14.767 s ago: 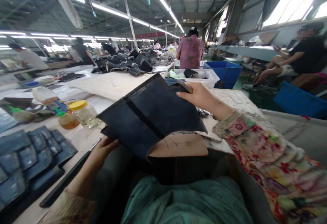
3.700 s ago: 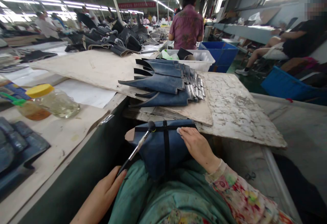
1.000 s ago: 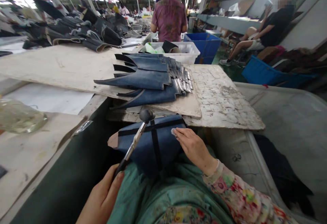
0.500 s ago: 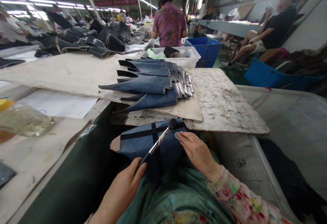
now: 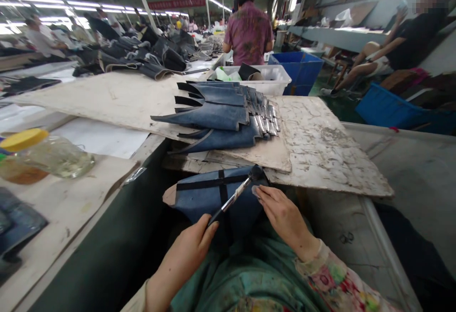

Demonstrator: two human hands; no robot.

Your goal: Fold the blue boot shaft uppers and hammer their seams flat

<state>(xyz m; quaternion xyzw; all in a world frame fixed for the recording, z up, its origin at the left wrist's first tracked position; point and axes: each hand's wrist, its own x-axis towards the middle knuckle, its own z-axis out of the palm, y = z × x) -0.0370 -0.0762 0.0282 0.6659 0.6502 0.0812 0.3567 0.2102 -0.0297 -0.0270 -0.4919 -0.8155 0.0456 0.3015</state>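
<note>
A blue leather upper piece point(image 5: 199, 188) with crossing black strips and a tan tip lies over my lap, below the table's edge. My left hand point(image 5: 194, 241) is wrapped round the dark handle of a hammer point(image 5: 237, 193). The hammer's round dark head is over the piece's right end, at a black strip; whether it touches, I cannot tell. My right hand point(image 5: 280, 210) lies on the piece's right side, just below the hammer head. Its fingers are stretched out, with something whitish at one fingertip. The thumb is hidden.
Similar blue pieces point(image 5: 221, 112) are stacked on a worn board point(image 5: 327, 146) ahead. A jar with a yellow lid point(image 5: 57, 155) stands at left. Beyond are a white bin point(image 5: 274, 79), a blue bin point(image 5: 302, 72), a person in a purple shirt and a seated person at right.
The view has turned slightly left, so the scene sits further right and more of the jar shows. My hands keep nearly the same places over the piece.
</note>
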